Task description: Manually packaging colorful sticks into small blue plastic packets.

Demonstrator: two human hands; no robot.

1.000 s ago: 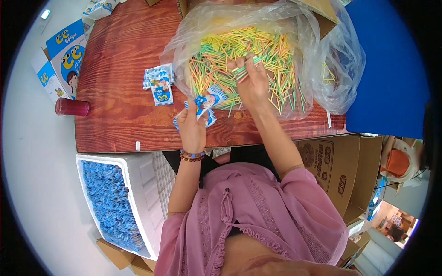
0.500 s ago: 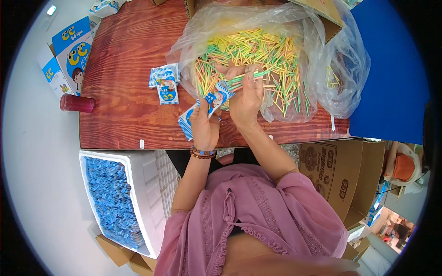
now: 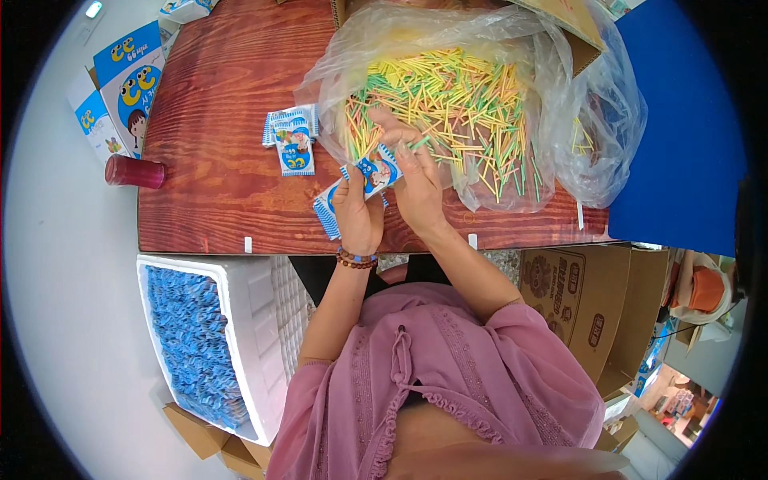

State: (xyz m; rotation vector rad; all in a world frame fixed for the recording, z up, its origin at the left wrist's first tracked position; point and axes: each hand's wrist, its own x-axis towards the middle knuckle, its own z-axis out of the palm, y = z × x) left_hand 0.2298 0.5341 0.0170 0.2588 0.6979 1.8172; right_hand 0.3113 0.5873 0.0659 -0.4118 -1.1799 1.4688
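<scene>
My left hand (image 3: 360,214) pinches a blue-and-white packet (image 3: 378,170), tilted up to the right. Another blue-striped packet end (image 3: 326,218) shows below its fingers. At the packet's upper end my right hand (image 3: 420,190) closes round a few thin pastel sticks, with a green stick (image 3: 420,143) showing beside the thumb. Most of their length is hidden by the fingers and the packet. Just beyond the hands, many loose yellow, green and pink sticks (image 3: 456,104) lie heaped on a clear plastic bag (image 3: 340,68).
Several filled-looking packets (image 3: 294,148) lie on the wooden table (image 3: 216,96), left of the bag. A dark red cup (image 3: 136,171) lies at the left edge. Below stand a white foam box (image 3: 260,320) full of blue packets and a cardboard carton (image 3: 576,296) at right.
My right hand has moved slightly left and closer to the packet. The sticks that stuck out of its fingers now show far less. My left hand keeps its hold on the packet.
</scene>
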